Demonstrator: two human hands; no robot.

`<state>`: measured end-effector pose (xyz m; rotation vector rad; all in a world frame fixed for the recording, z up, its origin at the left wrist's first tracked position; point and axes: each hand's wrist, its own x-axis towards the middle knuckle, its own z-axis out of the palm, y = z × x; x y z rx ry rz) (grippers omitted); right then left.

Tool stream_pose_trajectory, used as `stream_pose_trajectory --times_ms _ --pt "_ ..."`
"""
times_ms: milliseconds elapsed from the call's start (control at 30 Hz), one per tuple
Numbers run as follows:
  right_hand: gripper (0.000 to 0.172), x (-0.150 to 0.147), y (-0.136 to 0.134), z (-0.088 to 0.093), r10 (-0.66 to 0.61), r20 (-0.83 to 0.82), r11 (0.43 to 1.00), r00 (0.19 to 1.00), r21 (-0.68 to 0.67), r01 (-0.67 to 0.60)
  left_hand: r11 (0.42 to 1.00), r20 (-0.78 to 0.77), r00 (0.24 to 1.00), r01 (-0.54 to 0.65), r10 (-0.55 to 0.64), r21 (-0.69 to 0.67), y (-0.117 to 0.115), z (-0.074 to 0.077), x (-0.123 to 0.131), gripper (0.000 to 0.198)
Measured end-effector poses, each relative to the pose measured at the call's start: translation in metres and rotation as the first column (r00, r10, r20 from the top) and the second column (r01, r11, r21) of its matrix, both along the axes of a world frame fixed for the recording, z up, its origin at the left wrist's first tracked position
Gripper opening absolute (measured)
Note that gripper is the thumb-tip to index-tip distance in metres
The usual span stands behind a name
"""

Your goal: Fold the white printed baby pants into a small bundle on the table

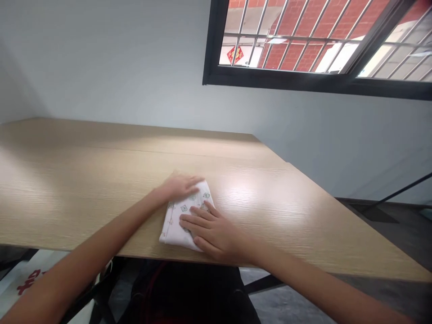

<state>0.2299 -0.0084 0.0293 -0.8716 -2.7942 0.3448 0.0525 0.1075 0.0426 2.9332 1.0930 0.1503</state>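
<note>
Nearest, right hand (212,231) lies flat, fingers (194,211) spread, on the folded white cloth (175,225) at the wooden table (286,211)'s near edge. Farther, left hand (178,186) presses its far end, fingers straight, gripping nothing.

- A long tabletop of pale wood-grain laminate (84,180), glossy with window light, with a thin seam running across its far part.
- A plain grey-white wall (118,67) behind the table.
- A black-framed window (303,84) at the upper right, fitted with thin metal bars (286,38).
- A red brick wall (303,18) outside the window.
- A red diamond-shaped paper ornament with yellow marks (235,54), seen through the bars.
- A slanted black metal rod (405,186) at the right, above the dark grey floor (398,229).
- A white sheet or bag with red print (23,279) below the table's near edge, at the left.
</note>
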Motion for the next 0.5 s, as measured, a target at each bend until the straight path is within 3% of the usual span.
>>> stream_pose_trajectory --times_ms 100,167,233,300,367,433,500 --pt "0.064 0.009 -0.003 0.006 0.043 0.033 0.997 0.998 -0.068 -0.041 0.974 0.053 0.977 -0.209 0.205 0.085 0.015 0.008 -0.002 0.042" --pt "0.085 0.016 0.001 0.008 0.05 0.05 0.996 0.998 -0.078 -0.046 0.968 0.077 0.973 -0.225 0.217 0.114 0.0 0.015 -0.009 0.048" --pt "0.097 0.022 0.005 0.007 0.028 0.064 0.997 0.998 -0.072 -0.024 0.988 0.081 0.985 -0.152 0.154 -0.025 -0.032 0.019 -0.019 0.045" --pt "0.1 0.027 0.004 0.004 0.037 0.045 0.998 0.998 -0.053 -0.035 0.969 0.096 0.992 -0.052 0.077 -0.24 -0.071 0.017 -0.033 0.046" --pt "0.09 0.03 -0.005 -0.001 0.074 -0.021 0.997 0.997 -0.009 -0.075 0.936 0.124 0.992 0.034 0.01 -0.35 -0.107 0.009 -0.047 0.073" --pt "0.067 0.032 -0.02 -0.004 0.082 -0.142 0.996 0.986 0.028 -0.079 0.94 0.133 0.991 0.075 -0.032 -0.332 -0.133 0.0 -0.058 0.103" --pt "0.046 0.033 -0.034 -0.005 0.008 -0.27 1.0 0.963 -0.026 -0.016 0.941 0.159 0.986 0.095 -0.044 -0.326 -0.147 -0.006 -0.063 0.093"
